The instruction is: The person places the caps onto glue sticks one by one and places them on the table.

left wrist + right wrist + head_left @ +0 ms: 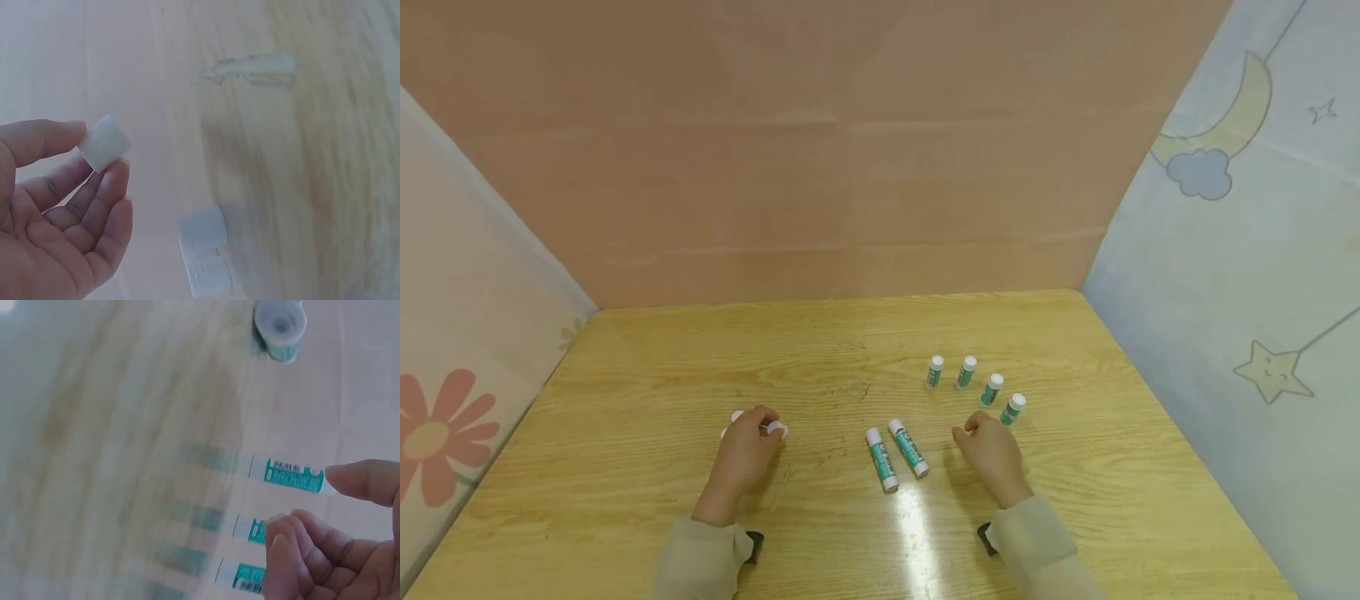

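My left hand (747, 446) pinches a small white cap (105, 143) between thumb and fingertips, above the table. Below it, two more white caps (204, 227) lie side by side in the left wrist view; in the head view the hand partly covers them. My right hand (994, 454) holds nothing, its fingers loosely bent and the thumb apart from them. Just beyond it stand several short green-and-white glue sticks (1012, 408), white ends up. In the right wrist view the fingers overlap some of these glue sticks (294, 474).
Between the hands, two longer glue sticks (882, 460) lie side by side on the wooden table (647, 367). A plain orange-brown backdrop (850, 167) rises at the table's far edge. Printed sheets (1270, 275) flank both sides.
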Demonstrator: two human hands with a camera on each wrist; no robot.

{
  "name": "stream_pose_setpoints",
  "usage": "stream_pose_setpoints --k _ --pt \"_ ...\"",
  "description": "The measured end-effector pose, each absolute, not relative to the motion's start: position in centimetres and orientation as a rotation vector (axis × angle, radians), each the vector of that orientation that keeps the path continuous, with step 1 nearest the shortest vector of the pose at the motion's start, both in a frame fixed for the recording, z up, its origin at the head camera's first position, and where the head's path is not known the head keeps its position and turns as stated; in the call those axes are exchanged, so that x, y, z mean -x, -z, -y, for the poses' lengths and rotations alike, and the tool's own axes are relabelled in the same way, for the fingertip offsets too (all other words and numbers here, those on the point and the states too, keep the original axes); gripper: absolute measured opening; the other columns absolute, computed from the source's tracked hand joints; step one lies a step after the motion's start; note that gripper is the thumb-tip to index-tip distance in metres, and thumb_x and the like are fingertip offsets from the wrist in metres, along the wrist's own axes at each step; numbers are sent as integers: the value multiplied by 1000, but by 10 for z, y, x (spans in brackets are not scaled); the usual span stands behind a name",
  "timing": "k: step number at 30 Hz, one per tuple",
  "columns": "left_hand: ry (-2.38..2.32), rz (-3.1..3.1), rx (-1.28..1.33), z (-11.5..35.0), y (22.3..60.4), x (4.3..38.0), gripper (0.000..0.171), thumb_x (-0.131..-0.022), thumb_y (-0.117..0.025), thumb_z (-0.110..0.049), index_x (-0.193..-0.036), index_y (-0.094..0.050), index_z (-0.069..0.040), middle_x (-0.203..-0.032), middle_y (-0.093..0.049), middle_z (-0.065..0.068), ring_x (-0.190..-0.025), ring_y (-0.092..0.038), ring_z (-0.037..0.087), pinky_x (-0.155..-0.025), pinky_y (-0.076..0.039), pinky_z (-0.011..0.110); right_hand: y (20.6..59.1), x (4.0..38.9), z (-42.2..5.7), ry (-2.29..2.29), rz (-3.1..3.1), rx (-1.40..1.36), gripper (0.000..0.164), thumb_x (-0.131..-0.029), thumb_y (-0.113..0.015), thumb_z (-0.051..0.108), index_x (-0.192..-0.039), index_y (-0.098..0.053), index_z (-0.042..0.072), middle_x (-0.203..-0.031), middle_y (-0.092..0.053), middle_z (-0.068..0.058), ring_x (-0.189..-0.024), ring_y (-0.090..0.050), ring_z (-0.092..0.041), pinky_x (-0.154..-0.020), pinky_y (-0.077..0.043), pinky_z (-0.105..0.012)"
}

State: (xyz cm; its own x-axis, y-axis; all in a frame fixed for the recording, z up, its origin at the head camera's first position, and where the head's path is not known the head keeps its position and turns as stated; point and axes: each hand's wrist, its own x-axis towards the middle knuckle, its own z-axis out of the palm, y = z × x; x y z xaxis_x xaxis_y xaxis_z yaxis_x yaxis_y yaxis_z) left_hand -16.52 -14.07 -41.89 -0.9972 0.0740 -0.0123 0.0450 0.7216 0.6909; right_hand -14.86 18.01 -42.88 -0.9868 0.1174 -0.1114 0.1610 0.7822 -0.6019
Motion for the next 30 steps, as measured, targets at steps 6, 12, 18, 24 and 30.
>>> stream_pose_setpoints --k 6,12,18,24,30 --pt "-1165 -2859 -93 139 417 164 25 -81 -58 -8 -102 -55 6 -92 -57 13 -82 -54 25 -66 -45 36 427 145 -189 998 -2873 -271 30 -83 -56 20 -91 -55 -9 -72 -58 -11 -47 -44 -13 -41 -36 -22" --pt "-1196 -2850 -109 138 417 164 25 -82 -58 -8 -102 -55 6 -93 -57 14 -83 -53 24 -67 -45 35 427 143 -200 1003 -2866 -315 32 -84 -53 21 -93 -54 -10 -67 -55 -8 -45 -42 -13 -40 -34 -22" --pt "-1258 -2792 -108 137 417 164 28 -83 -57 -10 -106 -54 4 -99 -56 14 -88 -51 24 -71 -44 37 428 142 -211 1011 -2867 -346 31 -84 -54 20 -93 -54 -10 -65 -55 -8 -48 -44 -14 -42 -36 -22" --pt "-1288 -2774 -130 136 416 165 28 -84 -57 -12 -107 -54 3 -99 -55 12 -89 -50 23 -74 -43 38 425 141 -218 1033 -2862 -394 31 -85 -52 20 -94 -54 -10 -73 -57 -12 -49 -44 -14 -43 -36 -24" --pt "-1302 -2764 -124 134 414 165 27 -84 -57 -12 -107 -54 1 -99 -55 11 -90 -50 23 -75 -42 39 422 140 -224 1047 -2844 -455 32 -86 -50 21 -95 -53 -9 -72 -56 -11 -49 -43 -15 -43 -35 -25"
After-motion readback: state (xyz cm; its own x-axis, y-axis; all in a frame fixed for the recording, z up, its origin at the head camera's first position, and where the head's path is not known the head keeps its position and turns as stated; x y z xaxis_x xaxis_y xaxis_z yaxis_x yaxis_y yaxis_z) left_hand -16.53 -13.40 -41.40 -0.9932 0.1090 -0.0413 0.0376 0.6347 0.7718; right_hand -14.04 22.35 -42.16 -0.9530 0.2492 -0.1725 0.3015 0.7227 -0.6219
